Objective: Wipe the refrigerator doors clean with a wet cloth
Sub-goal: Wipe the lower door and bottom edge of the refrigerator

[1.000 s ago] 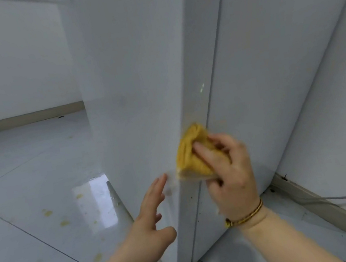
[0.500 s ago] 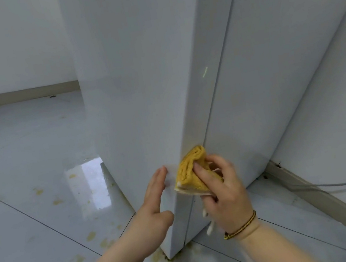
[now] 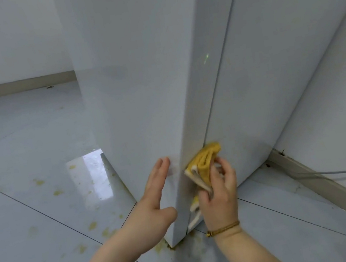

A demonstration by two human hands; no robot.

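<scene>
Two white refrigerator doors (image 3: 138, 91) meet at a low corner edge; against that edge, the right hand (image 3: 218, 194) grips a folded yellow cloth (image 3: 204, 162), while the left hand (image 3: 155, 193) lies flat and spread just beside it.

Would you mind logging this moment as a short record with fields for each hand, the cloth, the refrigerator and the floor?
left hand: open, flat against the refrigerator door low down
right hand: gripping the folded yellow cloth
cloth position: pressed at the door's side edge, near the bottom
bracelet: on the right wrist
floor: glossy tiles with yellowish spots, some at the refrigerator's base
cable: runs along the floor at right
</scene>
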